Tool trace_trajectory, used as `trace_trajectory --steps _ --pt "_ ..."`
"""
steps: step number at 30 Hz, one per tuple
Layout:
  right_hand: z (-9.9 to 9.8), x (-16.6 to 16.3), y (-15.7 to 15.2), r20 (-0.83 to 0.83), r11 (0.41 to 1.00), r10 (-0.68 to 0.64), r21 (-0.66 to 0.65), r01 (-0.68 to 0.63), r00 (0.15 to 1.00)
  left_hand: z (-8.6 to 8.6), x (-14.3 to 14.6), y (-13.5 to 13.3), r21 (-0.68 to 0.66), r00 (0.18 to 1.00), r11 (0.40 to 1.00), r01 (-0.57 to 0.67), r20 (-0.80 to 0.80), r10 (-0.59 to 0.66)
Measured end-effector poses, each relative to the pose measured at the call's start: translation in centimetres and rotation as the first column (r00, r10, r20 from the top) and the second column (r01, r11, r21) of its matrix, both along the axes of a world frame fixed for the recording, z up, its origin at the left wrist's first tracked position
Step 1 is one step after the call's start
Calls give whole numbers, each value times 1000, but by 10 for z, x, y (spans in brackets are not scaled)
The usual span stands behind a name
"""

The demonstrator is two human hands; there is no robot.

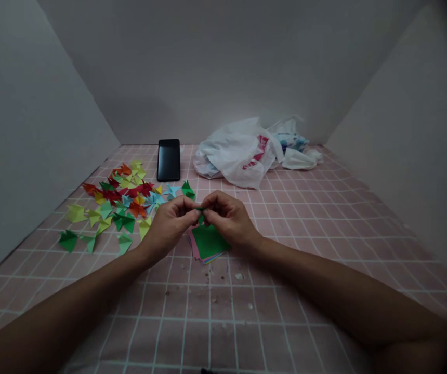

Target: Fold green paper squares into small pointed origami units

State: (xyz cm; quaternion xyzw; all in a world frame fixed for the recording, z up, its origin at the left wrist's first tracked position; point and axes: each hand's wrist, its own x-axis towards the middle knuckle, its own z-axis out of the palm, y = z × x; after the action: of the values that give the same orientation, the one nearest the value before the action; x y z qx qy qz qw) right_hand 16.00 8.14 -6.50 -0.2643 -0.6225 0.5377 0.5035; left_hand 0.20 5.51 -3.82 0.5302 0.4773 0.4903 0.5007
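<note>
Both hands meet at the middle of the view, pinching a small folded piece of green origami paper (200,217) between thumbs and fingers. My left hand (169,223) is closed on its left side, and my right hand (232,221) is closed on its right side. Fingertips cover much of the paper, so its full shape is hidden. Just below lies a stack of square coloured paper (211,243), green on top with pink, blue and yellow edges showing. Left of my left hand spread many folded paper figures (124,221) in green, yellow, red, orange and light blue.
A black smartphone (168,160) lies at the back. To its right sit a crumpled white plastic bag (239,150) with red print and another white bag (297,158). Small flecks dot the pink checked tablecloth (192,327). Pale walls (223,72) enclose the back and sides.
</note>
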Motion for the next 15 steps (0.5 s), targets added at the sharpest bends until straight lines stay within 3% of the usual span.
trace_trajectory --steps 6,15 --pt "2 2 -2 39 1000 -25 4 25 999 3 -1 0 -80 998 996 38 -39 -41" --pt "2 8 -1 1 990 11 138 -11 1000 2 1 -2 -174 971 980 95 233 -53"
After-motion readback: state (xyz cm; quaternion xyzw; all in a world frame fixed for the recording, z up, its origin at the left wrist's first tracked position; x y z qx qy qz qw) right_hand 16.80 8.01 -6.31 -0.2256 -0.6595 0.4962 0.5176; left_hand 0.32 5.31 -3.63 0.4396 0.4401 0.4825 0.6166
